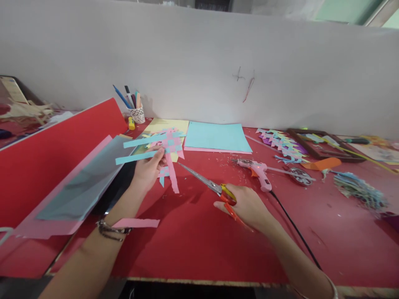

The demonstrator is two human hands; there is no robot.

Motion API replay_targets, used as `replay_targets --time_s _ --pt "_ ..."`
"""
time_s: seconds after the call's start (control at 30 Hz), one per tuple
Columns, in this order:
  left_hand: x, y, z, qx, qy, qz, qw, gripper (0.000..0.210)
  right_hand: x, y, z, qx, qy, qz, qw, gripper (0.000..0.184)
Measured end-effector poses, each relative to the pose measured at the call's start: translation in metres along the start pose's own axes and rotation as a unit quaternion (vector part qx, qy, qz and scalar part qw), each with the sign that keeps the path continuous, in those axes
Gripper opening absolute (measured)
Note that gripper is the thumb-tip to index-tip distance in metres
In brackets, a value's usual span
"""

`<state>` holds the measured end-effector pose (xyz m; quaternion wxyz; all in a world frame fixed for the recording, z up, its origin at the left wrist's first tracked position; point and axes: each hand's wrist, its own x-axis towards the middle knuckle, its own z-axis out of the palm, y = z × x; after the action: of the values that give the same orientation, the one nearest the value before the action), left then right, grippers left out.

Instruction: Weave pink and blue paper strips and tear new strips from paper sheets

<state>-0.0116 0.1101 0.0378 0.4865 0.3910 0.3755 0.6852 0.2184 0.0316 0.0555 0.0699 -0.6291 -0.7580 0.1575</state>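
Note:
My left hand [152, 164] pinches a woven piece of paper strips [171, 143], pink and light blue crossing in a checked pattern. Two long blue ends stick out to the left, and a pink end hangs toward me. In my right hand [247, 203] is a pair of scissors [207, 181] with red and yellow handles. Their blades look closed, and the tip points up and left, just short of the hanging pink strip. Under the woven piece lie more cut paper bits, partly hidden. A loose pink strip [140, 223] lies by my left wrist.
Light blue sheets [216, 136] lie at the back middle. A pink glue gun [257, 170] with a black cord sits to the right, near a paper garland [280, 143] and a tassel bundle [360, 189]. At the left are a pen cup [137, 114], a red board [62, 153] and large paper sheets [84, 187].

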Motion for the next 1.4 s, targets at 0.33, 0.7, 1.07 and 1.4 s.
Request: replay_targets --time_s 0.33,0.7,1.07,1.4 --pt "-0.001 -0.006 0.003 -0.035 -0.022 0.003 0.999 0.013 -0.003 -0.002 0.001 -0.018 0.0 -0.025 1.0 0.038" --pt "-0.003 -0.011 0.003 -0.038 -0.045 0.002 0.998 0.018 -0.002 -0.006 -0.003 -0.001 -0.01 -0.005 1.0 0.033" --pt "-0.006 -0.016 0.005 -0.052 -0.067 0.001 0.996 0.021 0.0 -0.004 -0.002 0.002 -0.012 -0.016 1.0 0.034" --pt "-0.004 -0.019 0.005 -0.058 -0.059 -0.007 0.996 0.022 0.0 -0.005 -0.003 -0.002 -0.016 -0.013 1.0 0.038"
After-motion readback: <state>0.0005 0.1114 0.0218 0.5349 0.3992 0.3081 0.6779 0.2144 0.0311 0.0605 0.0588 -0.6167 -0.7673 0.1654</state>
